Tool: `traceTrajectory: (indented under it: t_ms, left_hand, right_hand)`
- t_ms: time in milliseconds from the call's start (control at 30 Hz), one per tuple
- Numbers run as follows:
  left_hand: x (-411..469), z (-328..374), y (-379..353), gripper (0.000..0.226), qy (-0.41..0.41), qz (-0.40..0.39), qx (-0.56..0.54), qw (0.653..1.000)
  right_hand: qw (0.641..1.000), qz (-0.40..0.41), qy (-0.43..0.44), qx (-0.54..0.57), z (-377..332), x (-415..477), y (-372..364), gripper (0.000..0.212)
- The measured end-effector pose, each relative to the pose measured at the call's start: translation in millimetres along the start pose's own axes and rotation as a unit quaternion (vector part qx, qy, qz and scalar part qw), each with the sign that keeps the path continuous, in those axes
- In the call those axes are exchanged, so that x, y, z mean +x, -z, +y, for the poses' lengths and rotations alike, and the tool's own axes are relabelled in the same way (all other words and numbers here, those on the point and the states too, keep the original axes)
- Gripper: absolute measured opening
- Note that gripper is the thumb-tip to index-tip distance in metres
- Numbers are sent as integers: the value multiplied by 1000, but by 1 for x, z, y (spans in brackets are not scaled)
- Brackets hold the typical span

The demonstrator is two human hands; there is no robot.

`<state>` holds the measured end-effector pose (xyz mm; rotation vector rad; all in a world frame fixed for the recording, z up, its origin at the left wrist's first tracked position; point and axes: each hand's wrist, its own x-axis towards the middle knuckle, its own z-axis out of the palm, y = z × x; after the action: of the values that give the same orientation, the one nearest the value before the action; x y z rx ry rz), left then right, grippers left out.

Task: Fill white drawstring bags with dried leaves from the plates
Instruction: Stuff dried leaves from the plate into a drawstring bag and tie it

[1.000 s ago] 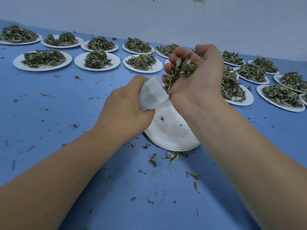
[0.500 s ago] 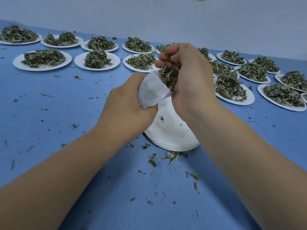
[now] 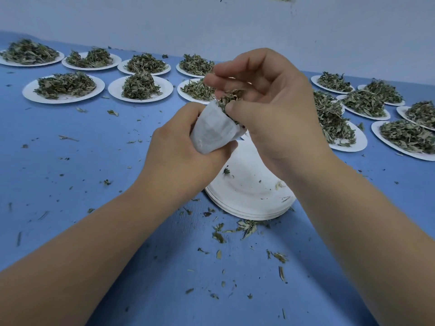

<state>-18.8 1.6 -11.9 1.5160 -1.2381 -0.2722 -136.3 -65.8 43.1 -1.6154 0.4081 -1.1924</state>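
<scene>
My left hand grips a small white drawstring bag, mouth tilted up to the right, above a stack of empty white plates. My right hand sits at the bag's mouth. Its thumb and curled fingers hold a clump of dried leaves that reaches into the opening. Most of the bag's inside is hidden by my hands.
Many white plates heaped with dried leaves line the back of the blue table, from the far left to the right. Loose leaf bits are scattered over the table in front of the plate stack. A pale wall runs behind.
My right hand moved left and down with its handful of leaves to the bag's mouth, and far fewer leaves show in it now. My left hand kept the bag almost still.
</scene>
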Motion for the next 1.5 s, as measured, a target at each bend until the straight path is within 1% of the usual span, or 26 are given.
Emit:
traceTrajectory:
  t_ms: [267, 400, 467, 567, 667, 767, 900, 1000, 1100, 1233, 1433, 1500]
  left_hand:
    - [-1, 7, 1, 33, -9, 22, 0, 1000]
    - [-2, 8, 0, 27, -10, 15, -10, 1000]
    - [-2, 10, 1, 24, -15, 12, -14, 1000]
    - [-3, 13, 4, 27, -17, 25, -22, 999]
    - [-1, 10, 5, 26, 3, 34, -29, 999]
    - [0, 7, 3, 26, 2, 33, -14, 999]
    - [0, 6, 0, 27, -17, 27, 24, 999]
    - [0, 5, -1, 31, -19, 30, 34, 999]
    - [0, 4, 0, 35, -29, 36, 32, 998]
    - [1, 2, 0, 34, -25, 35, 26, 999]
    - [0, 3, 0, 29, -43, 10, 46, 998]
    - [0, 3, 0, 31, -38, 10, 41, 998]
  right_hand:
    - [998, -22, -5, -60, -2, -6, 11, 24]
    - [991, -65, 6, -116, -2, -9, 11, 15]
    - [990, -90, 7, -112, -4, -10, 13, 12]
    - [987, -135, -6, -86, -10, -9, 17, 24]
    - [981, -177, -17, -72, -11, -6, 22, 33]
    - [980, -180, -12, -86, -8, -5, 27, 30]
    - [973, -148, 16, -179, -7, -3, 31, 27]
    - [972, -135, 30, -192, -9, 0, 34, 27]
    - [971, -123, 39, -200, -12, 2, 36, 33]
    - [954, -155, 52, -252, -15, 3, 37, 25]
    - [950, -173, 41, -255, -20, 0, 37, 19]
    - [942, -199, 41, -266, -21, -2, 35, 23]
